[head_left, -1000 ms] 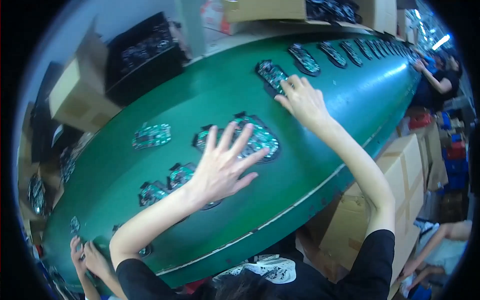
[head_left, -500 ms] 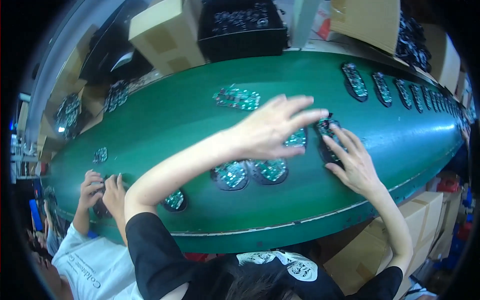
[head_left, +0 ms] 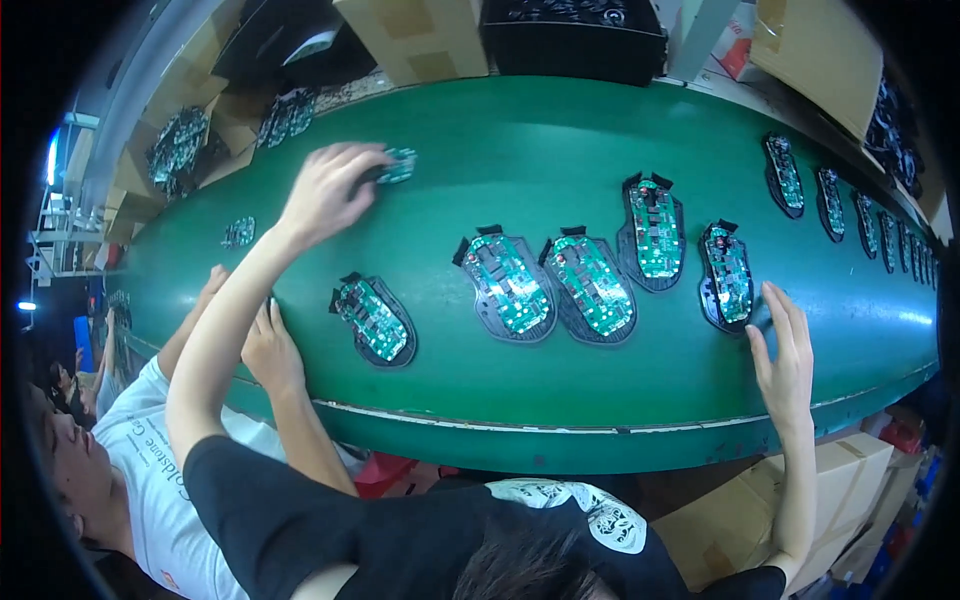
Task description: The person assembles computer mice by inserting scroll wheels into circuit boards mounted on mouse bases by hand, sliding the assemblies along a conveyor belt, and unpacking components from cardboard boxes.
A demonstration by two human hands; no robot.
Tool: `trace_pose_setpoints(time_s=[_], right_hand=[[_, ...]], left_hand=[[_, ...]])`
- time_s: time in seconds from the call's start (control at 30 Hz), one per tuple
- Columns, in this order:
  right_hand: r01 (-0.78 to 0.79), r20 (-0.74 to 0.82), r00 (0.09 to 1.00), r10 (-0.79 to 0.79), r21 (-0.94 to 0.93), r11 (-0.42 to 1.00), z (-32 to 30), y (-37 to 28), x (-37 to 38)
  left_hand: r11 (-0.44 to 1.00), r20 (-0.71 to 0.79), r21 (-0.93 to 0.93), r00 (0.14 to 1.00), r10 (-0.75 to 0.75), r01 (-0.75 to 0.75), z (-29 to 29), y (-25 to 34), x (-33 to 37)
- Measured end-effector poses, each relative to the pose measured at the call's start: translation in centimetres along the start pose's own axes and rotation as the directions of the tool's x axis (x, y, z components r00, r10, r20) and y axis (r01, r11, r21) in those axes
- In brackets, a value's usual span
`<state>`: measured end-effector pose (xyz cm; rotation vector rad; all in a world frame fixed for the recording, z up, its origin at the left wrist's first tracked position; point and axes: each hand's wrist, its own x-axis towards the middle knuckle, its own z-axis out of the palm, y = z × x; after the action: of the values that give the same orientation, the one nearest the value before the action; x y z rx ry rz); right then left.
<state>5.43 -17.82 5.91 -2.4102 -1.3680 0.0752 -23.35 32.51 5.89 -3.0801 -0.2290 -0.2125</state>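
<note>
My left hand (head_left: 335,190) reaches across the green work surface toward its far left side. Its fingers are closed on a small green circuit board (head_left: 400,166), slightly blurred. My right hand (head_left: 788,355) is open, fingers extended, just right of a black plastic shell with a green board on it (head_left: 727,277); whether thumb and shell touch I cannot tell. Further such shells with boards lie in the middle: one standing higher (head_left: 656,232), two side by side (head_left: 592,285) (head_left: 508,287), and another (head_left: 373,320) to the left.
Another person's hand (head_left: 272,350) is at the left edge of the surface, near a loose circuit board (head_left: 239,233). A row of boarded shells (head_left: 831,204) runs off to the far right. Cardboard boxes (head_left: 415,40) and a black bin (head_left: 570,40) line the back.
My left hand has moved left, away from the shells, and now holds a board; the loose boards in the far middle are gone from there. My right hand has drawn back off the rightmost shell.
</note>
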Motion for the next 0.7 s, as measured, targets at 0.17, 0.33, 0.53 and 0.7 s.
trace_pose_setpoints(time_s=[0.17, 0.33, 0.53, 0.7], right_hand=[[-0.008, -0.032, 0.999, 0.010, 0.047, 0.999, 0.3, -0.5, 0.2], [-0.047, -0.146, 0.988, 0.059, 0.088, 0.995, 0.4, 0.3, 0.1], [-0.114, -0.184, 0.975, 0.127, 0.079, 0.990, 0.8, 1.4, 0.0], [-0.112, -0.171, 0.979, 0.108, -0.013, 0.994, 0.8, 1.7, 1.2]], left_hand=[[0.995, -0.207, -0.081, 0.976, -0.065, 0.049, -3.5, 4.1, 5.8], [0.904, -0.447, -0.320, 0.886, 0.119, -0.283, -3.0, 8.3, 24.0], [0.977, 0.444, -0.008, 0.876, -0.188, 0.214, 4.8, -0.7, 36.1], [0.947, 0.548, -0.261, 0.837, -0.014, 0.187, 7.8, 0.3, 39.5]])
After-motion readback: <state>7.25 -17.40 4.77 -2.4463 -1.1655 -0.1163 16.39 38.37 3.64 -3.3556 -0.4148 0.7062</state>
